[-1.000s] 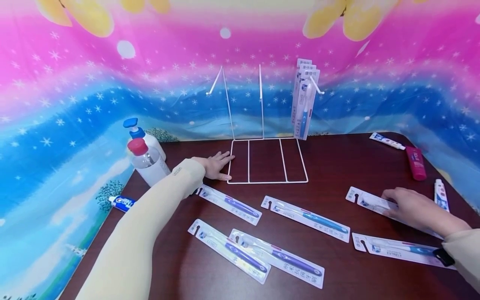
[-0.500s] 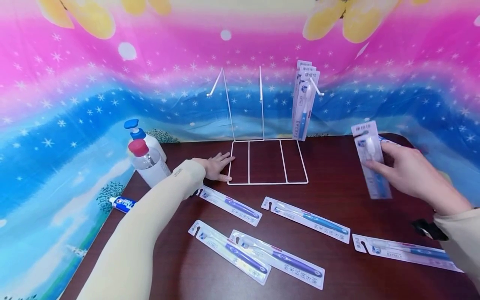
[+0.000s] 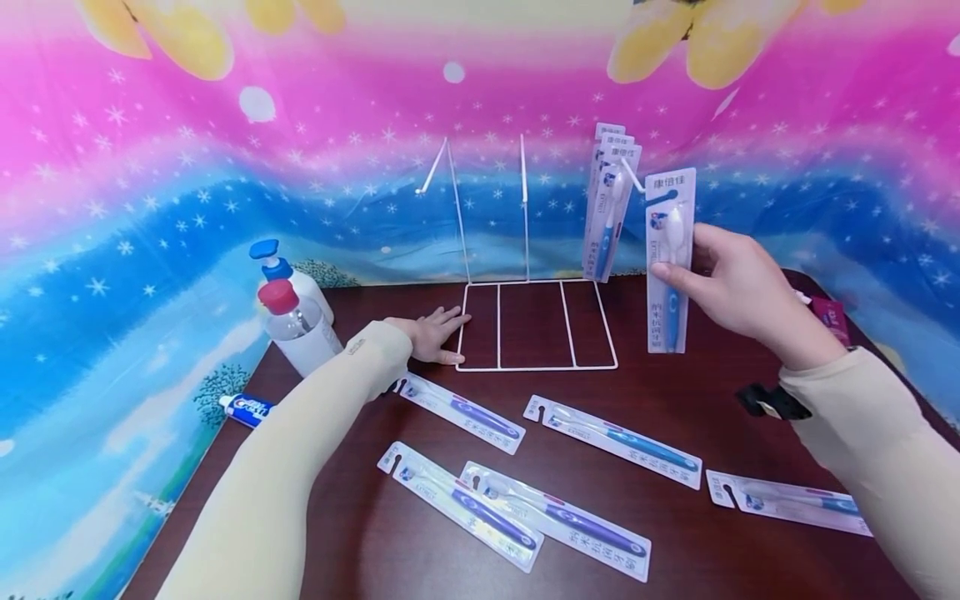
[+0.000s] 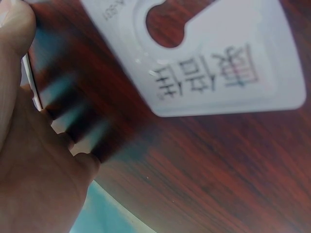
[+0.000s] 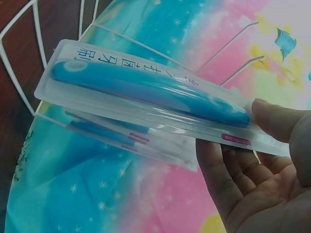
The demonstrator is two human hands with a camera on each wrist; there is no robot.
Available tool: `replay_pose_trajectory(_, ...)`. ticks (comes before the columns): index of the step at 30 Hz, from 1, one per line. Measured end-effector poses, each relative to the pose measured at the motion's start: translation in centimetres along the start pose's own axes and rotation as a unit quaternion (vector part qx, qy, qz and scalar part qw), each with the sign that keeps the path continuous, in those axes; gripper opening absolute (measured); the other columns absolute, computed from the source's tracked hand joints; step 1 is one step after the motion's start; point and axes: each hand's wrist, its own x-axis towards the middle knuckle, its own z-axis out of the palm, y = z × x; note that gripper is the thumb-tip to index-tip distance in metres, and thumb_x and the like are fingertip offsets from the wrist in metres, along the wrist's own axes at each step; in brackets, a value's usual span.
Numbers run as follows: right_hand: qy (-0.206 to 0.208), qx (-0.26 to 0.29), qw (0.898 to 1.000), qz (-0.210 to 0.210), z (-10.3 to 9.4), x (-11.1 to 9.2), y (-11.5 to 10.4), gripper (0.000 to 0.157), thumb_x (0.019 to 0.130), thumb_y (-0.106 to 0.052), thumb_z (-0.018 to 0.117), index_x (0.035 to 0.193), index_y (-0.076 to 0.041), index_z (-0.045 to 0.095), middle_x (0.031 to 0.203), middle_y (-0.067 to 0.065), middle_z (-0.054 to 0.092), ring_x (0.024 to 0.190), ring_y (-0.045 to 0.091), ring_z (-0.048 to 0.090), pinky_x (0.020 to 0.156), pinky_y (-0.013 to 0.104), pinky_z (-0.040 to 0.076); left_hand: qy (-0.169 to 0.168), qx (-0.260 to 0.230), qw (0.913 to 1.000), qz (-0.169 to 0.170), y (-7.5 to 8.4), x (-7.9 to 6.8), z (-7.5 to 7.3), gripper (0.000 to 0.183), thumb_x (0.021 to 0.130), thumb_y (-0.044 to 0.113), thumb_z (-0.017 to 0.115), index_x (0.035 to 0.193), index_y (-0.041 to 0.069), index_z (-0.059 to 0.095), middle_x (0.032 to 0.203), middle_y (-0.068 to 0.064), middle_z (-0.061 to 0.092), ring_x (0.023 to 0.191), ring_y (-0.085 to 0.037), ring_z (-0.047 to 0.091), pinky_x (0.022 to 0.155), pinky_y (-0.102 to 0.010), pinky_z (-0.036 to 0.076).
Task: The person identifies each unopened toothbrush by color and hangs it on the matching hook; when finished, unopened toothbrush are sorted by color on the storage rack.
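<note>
My right hand [image 3: 738, 287] pinches a packaged blue toothbrush [image 3: 670, 258] between thumb and fingers, holding it upright just right of the rack's right hook. In the right wrist view the blue handle of that packaged toothbrush [image 5: 146, 92] shows through clear plastic. Several packaged toothbrushes [image 3: 611, 208] hang on the right hook of the white wire rack [image 3: 536, 367]. My left hand [image 3: 433, 335] rests on the table with fingers spread, touching the left side of the rack's base. In the left wrist view a toothbrush package's end [image 4: 214, 73] lies near that hand [image 4: 43, 165].
Purple packaged toothbrushes [image 3: 555, 521] and blue packaged ones [image 3: 615, 442] lie on the dark table [image 3: 360, 533]. Pump bottles [image 3: 296, 329] and a toothpaste tube [image 3: 246, 409] stand or lie at left. A red tube [image 3: 830, 317] is partly hidden behind my right arm.
My right hand has picked up a packaged blue toothbrush from the table's right side, turned it upright and carried it up and left towards the rack. The left hand has stayed put.
</note>
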Motion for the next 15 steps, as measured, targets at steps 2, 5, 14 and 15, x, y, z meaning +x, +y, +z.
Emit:
replay_pose_trajectory(2, -0.003, 0.003, 1.0, 0.005, 0.2, 0.5, -0.1, 0.059, 0.088, -0.043, 0.057, 0.136, -0.011, 0.045, 0.117, 0.018, 0.057, 0.098, 0.038, 0.059, 0.077, 0.056, 0.046, 0.0, 0.001, 1.0, 0.002, 0.0, 0.0, 0.0, 0.085, 0.088, 0.058, 0.044, 0.149, 0.02, 0.0, 0.153, -0.006, -0.008, 0.138, -0.031, -0.007, 0.108, -0.05, 0.009)
replay_pose_trajectory(5, -0.011, 0.007, 1.0, 0.015, 0.5, 1.2, 0.0, 0.061, 0.088, -0.045, 0.057, 0.137, -0.012, 0.043, 0.118, 0.018, 0.057, 0.099, 0.037, 0.059, 0.079, 0.056, 0.046, 0.0, 0.001, 1.0, 0.007, 0.0, 0.0, -0.1, 0.084, 0.089, 0.058, 0.044, 0.149, 0.019, 0.0, 0.153, -0.007, -0.009, 0.138, -0.032, -0.008, 0.108, -0.05, 0.009)
replay_pose_trajectory(14, -0.032, 0.005, 0.999, 0.041, 1.3, 2.8, 0.7, 0.063, 0.088, -0.047, 0.055, 0.139, -0.012, 0.041, 0.123, 0.017, 0.054, 0.101, 0.037, 0.058, 0.08, 0.055, 0.046, 0.005, 0.005, 0.9999, 0.011, -0.1, -0.1, 0.0, 0.083, 0.089, 0.057, 0.044, 0.149, 0.018, 0.0, 0.153, -0.008, -0.008, 0.138, -0.033, -0.006, 0.108, -0.05, 0.01)
replay_pose_trajectory(15, -0.034, 0.005, 0.998, 0.043, 1.4, 3.1, 0.9, 0.064, 0.088, -0.047, 0.055, 0.139, -0.012, 0.04, 0.123, 0.017, 0.054, 0.102, 0.037, 0.058, 0.08, 0.055, 0.046, 0.006, 0.005, 0.9999, 0.011, -0.1, -0.1, 0.1, 0.083, 0.09, 0.057, 0.044, 0.149, 0.018, 0.0, 0.153, -0.008, -0.007, 0.138, -0.033, -0.006, 0.108, -0.05, 0.01)
